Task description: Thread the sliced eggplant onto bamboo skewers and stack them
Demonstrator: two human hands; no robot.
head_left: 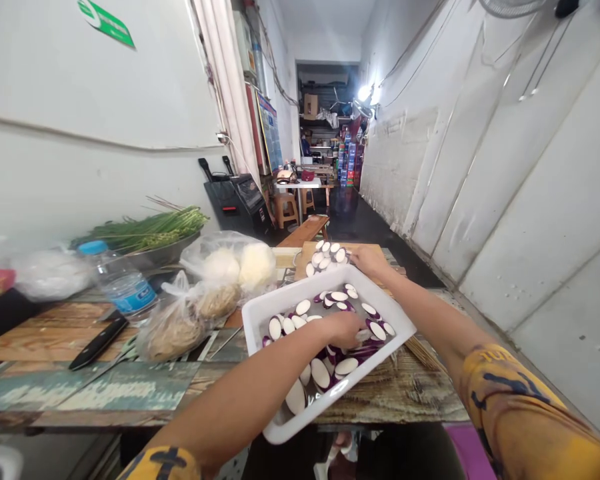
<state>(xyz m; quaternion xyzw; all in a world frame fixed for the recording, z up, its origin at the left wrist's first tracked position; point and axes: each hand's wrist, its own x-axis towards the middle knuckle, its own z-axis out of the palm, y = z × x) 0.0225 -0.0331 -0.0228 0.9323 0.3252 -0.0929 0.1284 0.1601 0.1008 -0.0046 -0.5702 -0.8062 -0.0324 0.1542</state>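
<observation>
A white plastic tub (pixel 254 327) stands tilted across my view, holding many oval eggplant slices (pixel 321 373) with white flesh and purple skin. My left hand (pixel 347 330) reaches into it, fingers curled down at a slice by the right side. Beyond the far rim, more eggplant slices (pixel 325 257) are heaped on a wooden cutting board (pixel 375 255). My right hand (pixel 371 261) is closed at the right edge of this heap; what its fingers grip is too small to make out. Thin bamboo skewers (pixel 424 353) lie right of the tub, partly under my right forearm.
Left of the tub are plastic bags of food (pixel 173 327), a water bottle (pixel 123 283) and a black-handled knife (pixel 99 341). Behind them sits a metal bowl of green stalks (pixel 155 233). A wooden bench (pixel 305 231) stands past the table, and a white wall (pixel 545 220) runs along the right.
</observation>
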